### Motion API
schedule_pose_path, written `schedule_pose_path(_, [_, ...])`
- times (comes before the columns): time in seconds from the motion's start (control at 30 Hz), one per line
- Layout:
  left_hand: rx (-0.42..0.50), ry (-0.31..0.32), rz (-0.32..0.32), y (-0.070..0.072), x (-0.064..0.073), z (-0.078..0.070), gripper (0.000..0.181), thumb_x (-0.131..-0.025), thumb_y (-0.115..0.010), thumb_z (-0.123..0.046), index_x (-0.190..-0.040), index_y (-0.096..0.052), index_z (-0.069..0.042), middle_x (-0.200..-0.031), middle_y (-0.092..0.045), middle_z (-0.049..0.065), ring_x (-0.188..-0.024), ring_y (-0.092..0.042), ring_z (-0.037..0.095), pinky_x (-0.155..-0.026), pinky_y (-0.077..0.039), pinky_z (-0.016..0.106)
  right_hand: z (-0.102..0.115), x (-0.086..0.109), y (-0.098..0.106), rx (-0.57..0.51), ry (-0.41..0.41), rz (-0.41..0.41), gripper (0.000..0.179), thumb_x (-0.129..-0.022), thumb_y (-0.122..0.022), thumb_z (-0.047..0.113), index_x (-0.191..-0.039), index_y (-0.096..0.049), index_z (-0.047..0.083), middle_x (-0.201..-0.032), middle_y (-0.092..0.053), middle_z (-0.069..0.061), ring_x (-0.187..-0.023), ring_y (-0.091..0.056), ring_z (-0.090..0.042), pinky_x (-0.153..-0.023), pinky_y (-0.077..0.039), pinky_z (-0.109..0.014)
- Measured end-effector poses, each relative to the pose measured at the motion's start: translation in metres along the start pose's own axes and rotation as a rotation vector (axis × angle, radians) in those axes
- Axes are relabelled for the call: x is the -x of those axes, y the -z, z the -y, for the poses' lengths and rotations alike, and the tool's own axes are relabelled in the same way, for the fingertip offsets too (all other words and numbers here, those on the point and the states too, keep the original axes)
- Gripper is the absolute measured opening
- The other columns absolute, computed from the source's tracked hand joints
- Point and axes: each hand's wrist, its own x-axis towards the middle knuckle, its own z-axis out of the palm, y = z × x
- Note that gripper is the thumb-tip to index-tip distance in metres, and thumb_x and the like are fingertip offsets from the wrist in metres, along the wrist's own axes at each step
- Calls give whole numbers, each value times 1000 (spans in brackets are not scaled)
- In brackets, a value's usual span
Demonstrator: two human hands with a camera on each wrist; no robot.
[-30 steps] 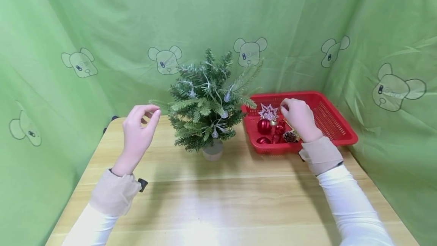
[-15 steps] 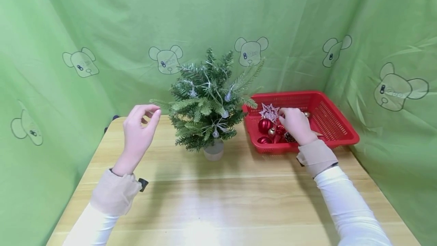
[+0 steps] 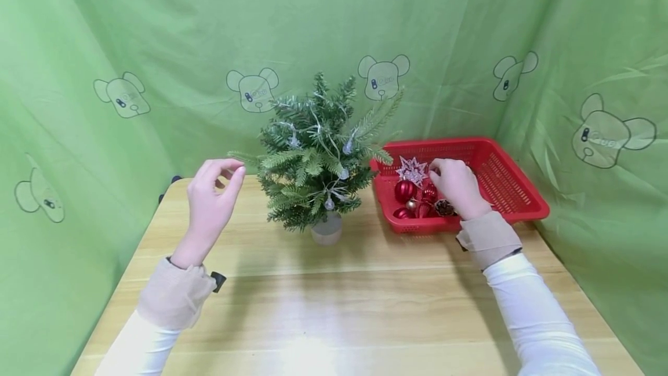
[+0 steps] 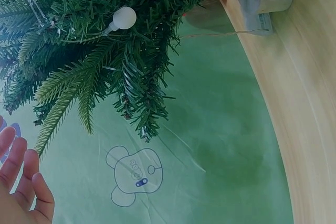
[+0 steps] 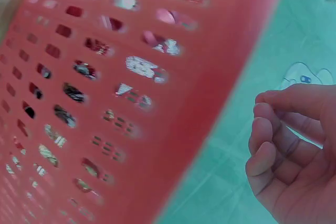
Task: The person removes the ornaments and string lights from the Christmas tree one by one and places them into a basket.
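Note:
My left hand (image 3: 214, 193) is raised beside the Christmas tree (image 3: 313, 161), fingers loosely bent and thumb apart, holding nothing. In the left wrist view that hand (image 4: 23, 187) sits just below a branch tip. My right hand (image 3: 456, 184) hovers over the red basket (image 3: 537, 210), fingers loosely curved. From the right wrist, this hand (image 5: 294, 145) appears outside the basket wall (image 5: 194, 119), fingertips near one another, nothing seen between them. Near it in the basket lie a glittery star (image 3: 412, 172), a red bauble (image 3: 405, 191), a small gold bauble (image 3: 411, 205) and a pinecone (image 3: 444, 208).
String lights with clear bulbs (image 3: 343, 174) wind through the tree. Its pale round base (image 3: 326, 231) stands on the wooden table (image 3: 323, 295). Green curtains (image 3: 313, 28) with bear-head drawings close in the back and sides.
My right hand dipped lower over the basket, then rose a little and shifted right. The small gold bauble has moved toward the basket's front. My left hand has stayed put.

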Motion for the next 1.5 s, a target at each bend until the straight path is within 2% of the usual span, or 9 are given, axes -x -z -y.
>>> schedule_pose_path(0.23, [-1,2,0,0,0,1,11,-89,-68,-7,-97,-71,0,-90,-69,15,-79,-51,-1,-67,-40,11,7,0,10,-20,7,-27,15,-92,-57,11,-96,-69,3,-91,-71,-22,-76,-64,-40,-61,-49,-56])
schedule_pose_path(0.67, [-2,8,0,-1,2,2,12,-89,-68,-6,-98,-71,0,-91,-69,16,-80,-51,-2,-67,-41,12,27,5,27,-39,89,-155,13,-91,-58,8,-93,-69,2,-91,-71,-21,-81,-66,-40,-68,-50,-56])
schedule_pose_path(0.8, [-3,6,10,-1,2,1,12,-89,-68,-6,-99,-70,1,-91,-69,17,-81,-51,-2,-67,-44,18,35,7,34,-55,96,-178,13,-91,-57,8,-93,-69,2,-92,-71,-20,-83,-66,-39,-70,-50,-55])
schedule_pose_path(0.9, [-1,2,11,-1,1,0,12,-89,-68,-6,-99,-70,1,-91,-68,17,-82,-51,-3,-66,-45,20,41,7,40,-65,111,-199,14,-92,-57,8,-93,-70,2,-91,-71,-20,-82,-66,-38,-71,-50,-54])
schedule_pose_path(1.13, [14,-2,0,-1,-1,-3,12,-90,-66,-6,-99,-70,2,-92,-68,18,-82,-51,-4,-68,-42,12,57,7,59,-87,147,-250,14,-93,-59,9,-96,-70,0,-89,-70,-20,-78,-64,-35,-72,-51,-50])
schedule_pose_path(1.5, [22,-15,-6,-2,-1,-7,12,-90,-66,-5,-99,-70,2,-92,-68,18,-83,-51,-4,-69,-42,14,84,9,82,-142,207,-369,13,-93,-61,9,-95,-71,1,-86,-70,-17,-72,-61,-29,-68,-49,-44])
